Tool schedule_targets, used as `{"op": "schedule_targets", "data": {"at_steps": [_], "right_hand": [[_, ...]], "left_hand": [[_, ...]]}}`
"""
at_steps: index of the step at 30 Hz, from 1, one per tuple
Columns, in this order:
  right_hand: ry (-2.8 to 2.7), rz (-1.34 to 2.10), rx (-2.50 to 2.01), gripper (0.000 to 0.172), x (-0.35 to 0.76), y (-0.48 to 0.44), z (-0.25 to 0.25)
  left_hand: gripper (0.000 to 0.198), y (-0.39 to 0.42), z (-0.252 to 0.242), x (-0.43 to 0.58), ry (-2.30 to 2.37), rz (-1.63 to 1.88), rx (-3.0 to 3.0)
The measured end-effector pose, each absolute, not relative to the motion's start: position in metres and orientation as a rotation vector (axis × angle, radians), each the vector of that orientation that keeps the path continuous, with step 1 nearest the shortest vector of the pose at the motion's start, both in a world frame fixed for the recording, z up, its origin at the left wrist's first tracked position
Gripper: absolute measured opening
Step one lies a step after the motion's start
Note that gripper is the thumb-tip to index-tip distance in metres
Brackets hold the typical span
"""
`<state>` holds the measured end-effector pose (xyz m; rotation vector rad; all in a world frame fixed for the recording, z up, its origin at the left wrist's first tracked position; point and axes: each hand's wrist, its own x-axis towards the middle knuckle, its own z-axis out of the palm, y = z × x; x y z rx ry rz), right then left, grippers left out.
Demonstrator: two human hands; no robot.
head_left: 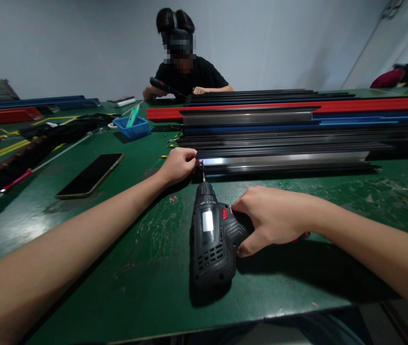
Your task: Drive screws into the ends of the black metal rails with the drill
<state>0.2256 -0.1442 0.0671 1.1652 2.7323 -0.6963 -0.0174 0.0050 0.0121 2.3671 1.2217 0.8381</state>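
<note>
My right hand [272, 215] is wrapped round the handle of a black cordless drill [207, 239], which lies on its side low over the table. The drill's bit points away from me, its tip at the left end of a long black-and-silver metal profile [283, 160]. My left hand [179, 165] pinches that same end, fingers closed right beside the bit tip. Whether a screw is between the fingertips and the bit cannot be seen. Short yellow-tipped wires [171, 146] stick out just behind my left hand.
More black, red [351, 104] and blue profiles lie stacked behind. On the green table [146, 268] are a phone [91, 176], a blue basket [132, 129] with a teal tool, and dark strips with yellow cords at left. Opposite, a person [189, 72] holds another drill [163, 85].
</note>
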Motion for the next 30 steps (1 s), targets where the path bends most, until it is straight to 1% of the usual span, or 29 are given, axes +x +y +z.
{"op": "schedule_targets", "data": {"at_steps": [10, 17, 23, 30], "right_hand": [[2.721, -0.69, 1.175, 0.051, 0.2252, -0.1445, 0.0669], [2.733, -0.68, 1.173, 0.05, 0.2257, -0.1447, 0.0668], [2.752, -0.684, 1.169, 0.047, 0.2256, -0.1448, 0.0659], [2.725, -0.675, 1.181, 0.05, 0.2253, -0.145, 0.0665]], "left_hand": [[0.026, 0.0055, 0.0114, -0.0165, 1.205, 0.863, 2.385], [0.025, 0.0062, 0.0106, -0.0168, 1.194, 0.878, 2.386], [0.028, 0.0056, 0.0104, -0.0165, 1.197, 0.891, 2.373], [0.028, 0.0043, 0.012, -0.0162, 1.208, 0.873, 2.378]]}}
